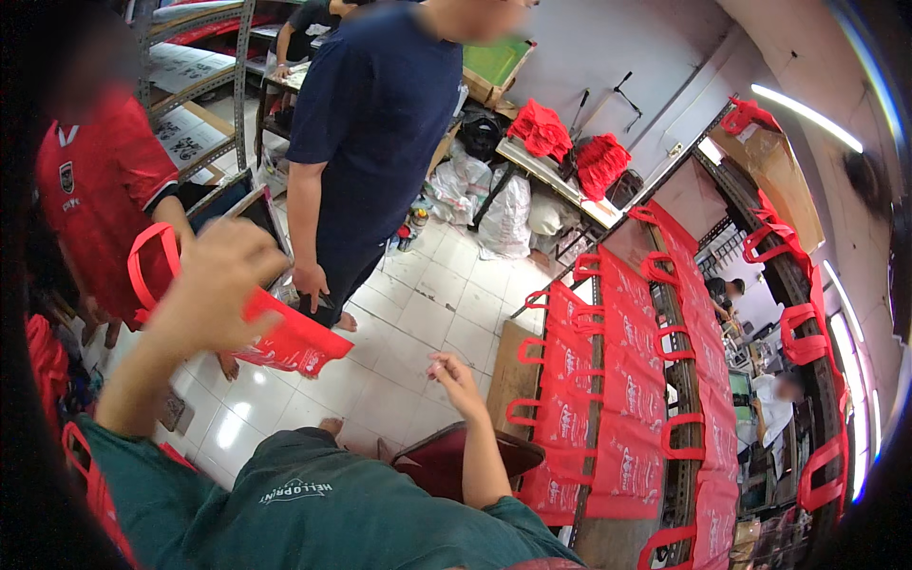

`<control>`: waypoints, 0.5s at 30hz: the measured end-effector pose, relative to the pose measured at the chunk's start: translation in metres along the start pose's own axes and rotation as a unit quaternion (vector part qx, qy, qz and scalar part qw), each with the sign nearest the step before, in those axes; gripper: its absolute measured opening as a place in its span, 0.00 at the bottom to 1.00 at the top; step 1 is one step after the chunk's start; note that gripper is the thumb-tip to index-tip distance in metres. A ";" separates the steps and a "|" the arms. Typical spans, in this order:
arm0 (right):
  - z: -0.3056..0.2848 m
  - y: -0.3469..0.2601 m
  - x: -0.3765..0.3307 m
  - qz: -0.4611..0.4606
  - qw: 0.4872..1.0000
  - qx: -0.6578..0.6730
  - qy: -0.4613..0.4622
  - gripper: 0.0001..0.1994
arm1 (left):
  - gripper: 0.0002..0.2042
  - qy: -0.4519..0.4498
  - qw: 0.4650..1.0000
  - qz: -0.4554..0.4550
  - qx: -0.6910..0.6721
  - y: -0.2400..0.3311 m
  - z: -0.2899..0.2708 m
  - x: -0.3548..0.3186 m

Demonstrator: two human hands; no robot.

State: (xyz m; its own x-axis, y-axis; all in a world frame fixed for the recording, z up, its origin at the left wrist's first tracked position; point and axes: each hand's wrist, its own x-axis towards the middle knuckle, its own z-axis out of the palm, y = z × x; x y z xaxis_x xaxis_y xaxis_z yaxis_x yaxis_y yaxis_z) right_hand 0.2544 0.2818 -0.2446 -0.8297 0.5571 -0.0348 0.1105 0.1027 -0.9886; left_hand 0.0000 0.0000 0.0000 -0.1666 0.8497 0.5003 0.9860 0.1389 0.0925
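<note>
A red tote bag [296, 334] with a loop handle hangs in the air at the left, its printed side partly in view. My left hand [223, 285], blurred by motion, is raised in front of it and appears to grip its upper part; the fingers' contact with the cloth is partly hidden. Nearer the middle, my right hand [458, 388] is held over the tiled floor with its fingertips drawn together. Something small and pinkish may be between them, too small to name. This hand is apart from the bags on its right.
Rows of red bags [629, 399] lie on racks at the right. A person in dark blue [375, 123] stands ahead, another in a red shirt [104, 199] at the left. A dark chair [465, 461] is beside my right forearm. Red piles [540, 128] top a far table.
</note>
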 end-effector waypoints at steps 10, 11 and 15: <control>0.021 0.058 -0.031 0.101 0.994 0.030 0.025 0.14 | 0.19 -0.327 0.937 -0.116 -0.033 -0.145 0.019 -0.063; 0.021 0.064 -0.037 0.107 0.993 0.025 0.034 0.14 | 0.17 -0.347 0.927 -0.133 -0.048 -0.149 0.024 -0.062; 0.021 0.076 -0.065 0.149 0.985 0.039 0.071 0.13 | 0.12 -0.291 0.943 -0.047 -0.154 -0.136 0.040 -0.055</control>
State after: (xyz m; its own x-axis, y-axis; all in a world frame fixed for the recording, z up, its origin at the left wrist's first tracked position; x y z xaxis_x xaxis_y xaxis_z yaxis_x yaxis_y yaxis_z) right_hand 0.3055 0.2360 -0.3209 -0.6810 0.6631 -0.3107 0.2918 -0.1435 -0.9457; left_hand -0.1244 -0.0452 -0.0742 -0.1322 0.9886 -0.0716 0.9030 0.1500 0.4026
